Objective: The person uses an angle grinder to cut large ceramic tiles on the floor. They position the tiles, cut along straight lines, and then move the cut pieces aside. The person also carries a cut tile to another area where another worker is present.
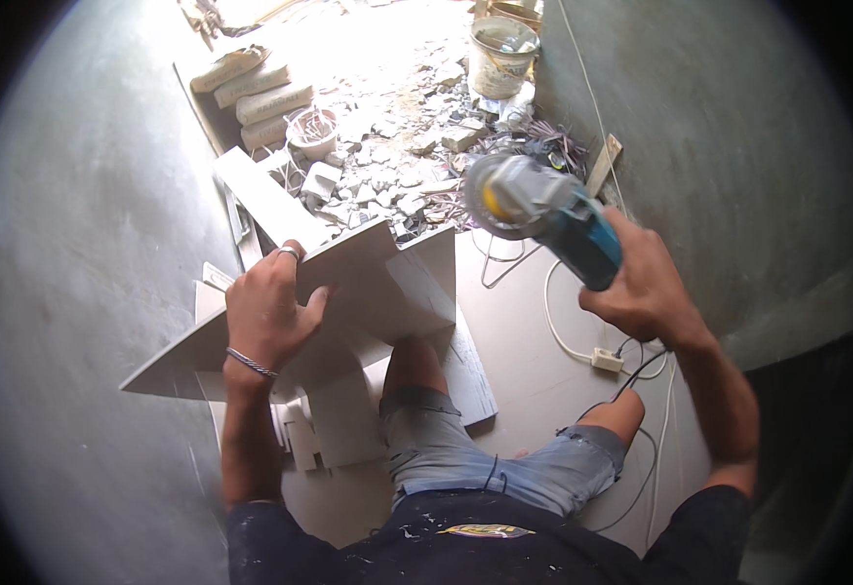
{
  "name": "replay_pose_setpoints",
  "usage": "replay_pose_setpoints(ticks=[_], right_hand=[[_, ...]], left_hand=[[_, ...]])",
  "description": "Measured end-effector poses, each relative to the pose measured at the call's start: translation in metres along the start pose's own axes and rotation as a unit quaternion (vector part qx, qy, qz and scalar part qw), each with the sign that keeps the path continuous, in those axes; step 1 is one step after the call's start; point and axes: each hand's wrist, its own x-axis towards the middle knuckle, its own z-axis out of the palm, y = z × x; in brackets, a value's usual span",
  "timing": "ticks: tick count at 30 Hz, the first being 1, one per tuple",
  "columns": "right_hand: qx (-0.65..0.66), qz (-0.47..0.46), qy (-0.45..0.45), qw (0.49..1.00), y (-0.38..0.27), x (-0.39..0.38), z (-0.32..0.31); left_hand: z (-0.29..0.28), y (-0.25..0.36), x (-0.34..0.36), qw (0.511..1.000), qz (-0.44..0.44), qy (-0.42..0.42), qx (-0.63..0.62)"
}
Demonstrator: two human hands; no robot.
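My right hand (643,283) is wrapped round the teal body of an angle grinder (582,234), held up to the right of centre. The grinder's round disc, at its far end, is blurred. My left hand (272,302) grips the upper edge of a large grey tile (353,283), its thumb on the near face and its fingers going over the edge. The tile is tilted up in front of my left knee, and a notch is cut out of its far right corner. Disc and tile are apart.
A tile piece (470,375) lies beside my left leg. A white extension socket (606,360) with cables lies right of my knees. Beyond are rubble (387,175), a bucket (501,63), a small tub (313,132) and stacked bags (275,102). Grey walls (85,244) flank both sides.
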Motion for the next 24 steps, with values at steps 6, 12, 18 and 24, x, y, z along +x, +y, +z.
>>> replay_pose_setpoints(ticks=[6, 12, 18, 24], right_hand=[[-0.100, -0.053, -0.089, 0.990, -0.025, 0.026, 0.004], [-0.142, -0.060, -0.107, 0.982, -0.040, 0.036, 0.004], [-0.148, -0.037, -0.171, 0.973, -0.051, 0.039, 0.000], [-0.147, -0.052, -0.156, 0.975, -0.050, 0.041, 0.008]], left_hand=[[0.035, -0.009, -0.002, 0.996, 0.023, 0.091, 0.011], [0.042, -0.007, -0.008, 0.995, 0.021, 0.098, 0.025], [0.040, -0.002, -0.009, 0.992, 0.044, 0.114, 0.033], [0.039, 0.003, -0.012, 0.991, 0.042, 0.126, 0.020]])
